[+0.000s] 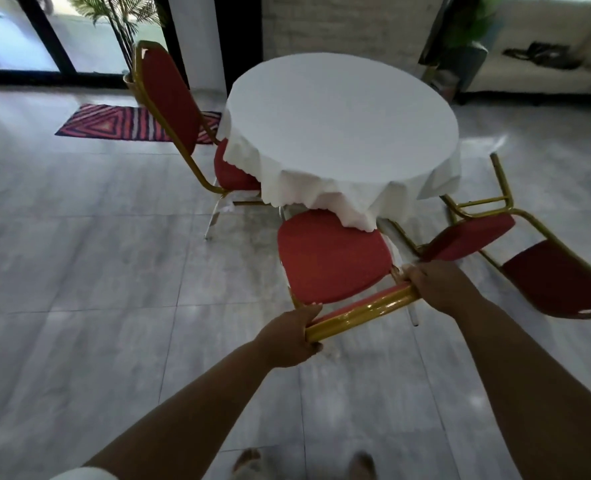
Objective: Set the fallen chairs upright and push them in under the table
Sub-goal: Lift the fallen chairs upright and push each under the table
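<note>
Head view. Chair (332, 254), upright at the near edge of the round table (339, 119), seat front just under the hanging white cloth (335, 199); left hand (292, 336) and right hand (437, 285) each clenched round the top rail. Advice: push level and straight, both hands even, so legs slide on smooth tile. Padded red seat, glossy gold tube frame. Second chair (529, 258) lies tipped at the right edge; third chair (180, 116) upright, tucked at the left edge.
</note>
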A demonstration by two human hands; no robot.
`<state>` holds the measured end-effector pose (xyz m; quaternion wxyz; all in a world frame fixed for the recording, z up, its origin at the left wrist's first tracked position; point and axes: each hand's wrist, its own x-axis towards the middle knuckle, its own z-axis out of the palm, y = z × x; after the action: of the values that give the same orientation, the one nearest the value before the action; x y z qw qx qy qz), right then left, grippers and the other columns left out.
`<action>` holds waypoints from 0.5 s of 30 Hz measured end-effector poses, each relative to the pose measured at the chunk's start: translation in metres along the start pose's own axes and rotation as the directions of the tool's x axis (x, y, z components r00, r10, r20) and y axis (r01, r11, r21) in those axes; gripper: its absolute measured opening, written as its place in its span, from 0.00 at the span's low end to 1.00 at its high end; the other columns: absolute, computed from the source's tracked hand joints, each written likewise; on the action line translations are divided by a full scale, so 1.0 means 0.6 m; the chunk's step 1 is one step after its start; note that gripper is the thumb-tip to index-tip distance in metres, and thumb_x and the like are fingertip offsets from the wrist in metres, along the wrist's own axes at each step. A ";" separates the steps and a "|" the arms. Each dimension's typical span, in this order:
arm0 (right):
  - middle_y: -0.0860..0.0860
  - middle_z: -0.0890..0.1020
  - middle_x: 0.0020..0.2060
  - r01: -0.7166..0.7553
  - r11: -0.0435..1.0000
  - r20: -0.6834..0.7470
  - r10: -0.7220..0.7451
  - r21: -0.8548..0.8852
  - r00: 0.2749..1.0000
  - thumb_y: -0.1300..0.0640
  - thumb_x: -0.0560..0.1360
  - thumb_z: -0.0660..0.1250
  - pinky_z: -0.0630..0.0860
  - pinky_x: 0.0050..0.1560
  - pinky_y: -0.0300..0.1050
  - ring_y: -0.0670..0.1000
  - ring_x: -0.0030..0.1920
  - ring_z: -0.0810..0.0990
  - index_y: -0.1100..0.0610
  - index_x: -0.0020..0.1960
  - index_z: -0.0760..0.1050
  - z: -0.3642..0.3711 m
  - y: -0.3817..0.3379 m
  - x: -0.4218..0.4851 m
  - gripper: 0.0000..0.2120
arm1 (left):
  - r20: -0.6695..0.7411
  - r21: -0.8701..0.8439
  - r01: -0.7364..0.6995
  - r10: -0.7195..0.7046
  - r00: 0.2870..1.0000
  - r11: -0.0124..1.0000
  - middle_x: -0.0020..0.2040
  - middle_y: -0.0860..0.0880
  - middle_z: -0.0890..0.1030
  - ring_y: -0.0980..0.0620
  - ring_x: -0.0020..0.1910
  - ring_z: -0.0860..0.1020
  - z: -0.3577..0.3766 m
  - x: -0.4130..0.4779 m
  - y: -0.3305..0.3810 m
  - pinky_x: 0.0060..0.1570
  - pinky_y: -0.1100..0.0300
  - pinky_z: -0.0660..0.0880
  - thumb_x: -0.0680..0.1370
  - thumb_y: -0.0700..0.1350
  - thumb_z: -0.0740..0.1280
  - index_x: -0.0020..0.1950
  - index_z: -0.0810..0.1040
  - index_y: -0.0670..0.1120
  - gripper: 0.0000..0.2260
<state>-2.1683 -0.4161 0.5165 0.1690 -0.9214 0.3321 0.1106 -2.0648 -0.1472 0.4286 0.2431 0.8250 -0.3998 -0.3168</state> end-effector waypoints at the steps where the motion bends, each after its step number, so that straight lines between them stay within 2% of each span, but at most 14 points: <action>1: 0.61 0.81 0.40 -0.007 0.999 -0.026 0.008 0.052 1.000 0.45 0.80 0.52 0.75 0.47 0.54 0.63 0.44 0.79 0.61 0.45 0.79 -0.003 0.021 0.009 0.24 | 0.019 -0.004 -0.001 0.001 1.000 1.000 0.67 0.47 0.75 0.46 0.65 0.74 0.006 0.010 0.005 0.63 0.53 0.71 0.72 0.45 0.70 0.74 0.63 0.51 0.31; 3: 0.62 0.82 0.40 0.005 0.991 -0.098 0.008 0.132 0.995 0.47 0.80 0.54 0.75 0.46 0.55 0.63 0.43 0.80 0.62 0.45 0.80 -0.010 0.063 0.023 0.23 | 0.056 -0.006 -0.001 0.001 0.998 1.000 0.71 0.46 0.71 0.46 0.68 0.71 0.014 0.034 0.034 0.67 0.53 0.68 0.72 0.39 0.67 0.75 0.62 0.50 0.32; 6: 0.62 0.82 0.37 0.030 0.974 -0.202 0.017 0.227 0.979 0.49 0.80 0.54 0.73 0.44 0.54 0.64 0.43 0.80 0.63 0.43 0.80 -0.022 0.135 0.050 0.23 | 0.070 0.031 -0.001 -0.001 0.998 1.000 0.74 0.44 0.66 0.45 0.71 0.67 0.025 0.077 0.101 0.70 0.54 0.65 0.72 0.35 0.65 0.77 0.58 0.48 0.34; 9: 0.59 0.79 0.33 0.032 0.957 -0.252 0.044 0.288 0.967 0.50 0.80 0.55 0.70 0.40 0.49 0.64 0.42 0.80 0.64 0.41 0.80 -0.033 0.202 0.079 0.22 | 0.084 0.073 0.038 -0.044 0.996 0.997 0.72 0.43 0.69 0.45 0.68 0.70 0.039 0.116 0.157 0.64 0.59 0.67 0.72 0.36 0.64 0.77 0.57 0.49 0.35; 12: 0.62 0.81 0.35 0.046 0.944 -0.279 0.050 0.327 0.959 0.49 0.80 0.55 0.73 0.43 0.52 0.64 0.41 0.80 0.64 0.41 0.80 -0.041 0.253 0.102 0.23 | 0.077 0.114 0.049 -0.058 0.995 0.992 0.67 0.41 0.74 0.45 0.63 0.74 0.053 0.149 0.194 0.56 0.61 0.68 0.72 0.36 0.65 0.77 0.59 0.49 0.35; 15: 0.61 0.83 0.33 0.112 0.924 -0.359 0.028 0.364 0.933 0.54 0.81 0.55 0.74 0.43 0.50 0.61 0.38 0.81 0.65 0.37 0.81 -0.034 0.294 0.113 0.23 | 0.095 0.161 0.047 -0.063 0.993 0.986 0.64 0.41 0.76 0.44 0.60 0.75 0.054 0.177 0.222 0.53 0.62 0.68 0.72 0.37 0.66 0.76 0.61 0.49 0.33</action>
<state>-2.2294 -0.5903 0.4720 0.2829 -0.8828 0.3522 -0.1285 -2.1047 -0.3132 0.4590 0.1474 0.8358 -0.4123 -0.3313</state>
